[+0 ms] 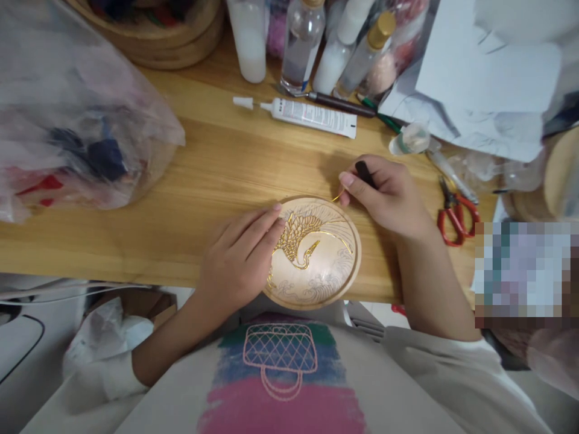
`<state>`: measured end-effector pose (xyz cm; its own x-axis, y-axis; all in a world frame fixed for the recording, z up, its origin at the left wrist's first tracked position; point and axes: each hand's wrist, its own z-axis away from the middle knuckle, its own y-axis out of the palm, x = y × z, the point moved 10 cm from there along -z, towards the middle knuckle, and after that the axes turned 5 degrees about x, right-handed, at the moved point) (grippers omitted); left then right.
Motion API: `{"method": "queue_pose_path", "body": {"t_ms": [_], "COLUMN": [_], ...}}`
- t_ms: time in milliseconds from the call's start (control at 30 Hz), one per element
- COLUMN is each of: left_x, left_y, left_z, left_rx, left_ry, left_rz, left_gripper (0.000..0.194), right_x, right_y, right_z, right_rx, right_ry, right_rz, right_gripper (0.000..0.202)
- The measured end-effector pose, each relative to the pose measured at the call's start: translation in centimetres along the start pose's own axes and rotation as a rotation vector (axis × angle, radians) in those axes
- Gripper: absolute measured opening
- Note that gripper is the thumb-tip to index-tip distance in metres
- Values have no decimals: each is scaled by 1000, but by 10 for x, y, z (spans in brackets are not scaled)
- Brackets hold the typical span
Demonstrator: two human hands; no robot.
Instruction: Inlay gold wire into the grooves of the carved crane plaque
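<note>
A round wooden plate (335, 259) with a bird outlined in gold wire and fine drawn lines lies at the table's front edge. My left hand (242, 256) rests flat on its left rim, fingers stretched out. Beyond the plate's upper right rim, my right hand (380, 190) is closed, thumb and index finger pinching a thin gold wire (337, 196) near the rim. A dark-handled tool (364, 173) is also held in that hand, its far end hidden by the fingers.
A white glue tube (314, 117) and a dark-handled tool (341, 103) lie beyond the plate, before several bottles (301, 45). Red-handled pliers (456, 217) are at right, papers (488, 72) behind them. A plastic bag (90, 120) fills the left.
</note>
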<state>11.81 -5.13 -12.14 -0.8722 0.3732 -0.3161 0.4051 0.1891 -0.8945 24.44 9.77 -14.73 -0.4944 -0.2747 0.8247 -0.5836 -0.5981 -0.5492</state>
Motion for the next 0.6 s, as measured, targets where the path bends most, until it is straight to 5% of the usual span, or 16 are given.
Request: {"method": "queue_pose_path", "body": {"t_ms": [600], "left_x": [-3], "left_y": [-2], "left_z": [-6], "left_rx": [-14], "left_ry": [-10], "left_rz": [-56], "left_gripper": [25], "right_x": [3], "right_y": [0], "right_z": [-1], "right_rx": [-2], "right_ry": [-25], "right_rz": [-9], "right_gripper": [42]}}
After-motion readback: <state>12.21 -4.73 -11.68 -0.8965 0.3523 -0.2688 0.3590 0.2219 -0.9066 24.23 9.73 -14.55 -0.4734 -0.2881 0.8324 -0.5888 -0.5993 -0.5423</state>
